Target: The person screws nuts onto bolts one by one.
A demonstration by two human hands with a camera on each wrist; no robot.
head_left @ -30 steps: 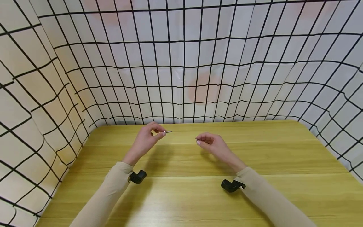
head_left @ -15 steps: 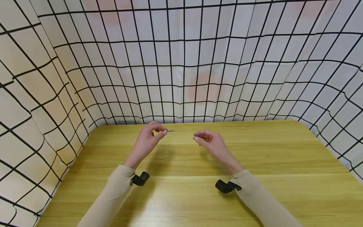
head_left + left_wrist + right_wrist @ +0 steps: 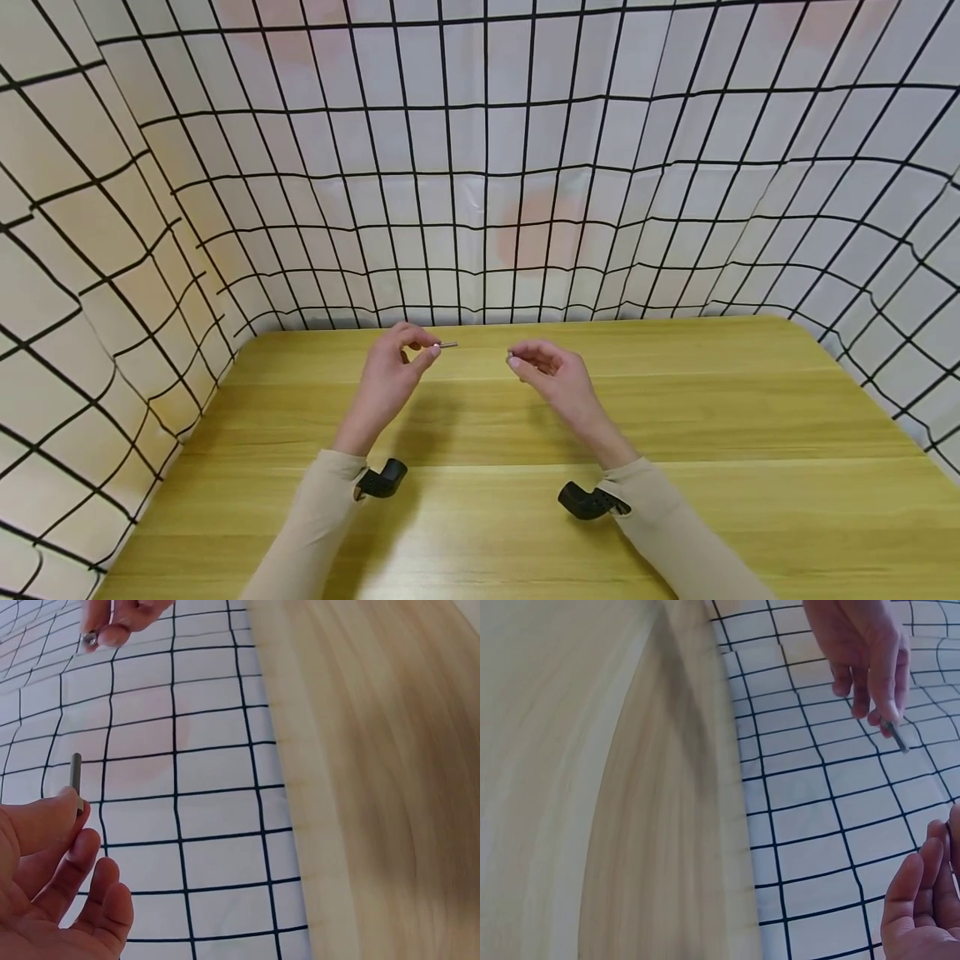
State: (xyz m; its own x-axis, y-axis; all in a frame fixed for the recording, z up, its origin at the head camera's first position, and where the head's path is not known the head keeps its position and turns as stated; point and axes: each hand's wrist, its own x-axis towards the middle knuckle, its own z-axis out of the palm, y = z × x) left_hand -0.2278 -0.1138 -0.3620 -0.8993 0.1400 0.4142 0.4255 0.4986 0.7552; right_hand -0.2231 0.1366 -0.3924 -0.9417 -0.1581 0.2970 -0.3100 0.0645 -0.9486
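Observation:
My left hand (image 3: 388, 367) pinches a small metal bolt (image 3: 448, 344) by its head between thumb and forefinger. In the left wrist view the bare shank of the bolt (image 3: 76, 772) sticks out past the fingertips. Facing it from the right, my right hand (image 3: 558, 375) pinches a small metal nut (image 3: 510, 357) at its fingertips. The hole of the nut (image 3: 90, 638) shows in the left wrist view, while the fingers cover most of its rim. A gap separates bolt and nut. Both hands are raised above the wooden table (image 3: 480, 517).
A white cloth wall with black grid lines (image 3: 465, 200) stands behind the table and along both sides. Black wrist mounts (image 3: 382, 478) sit at both cuffs of the beige sleeves.
My right hand has moved a little left and away from me, bringing the nut nearer the bolt. Both forearms have shifted inward. The left hand's pinch on the bolt stays the same.

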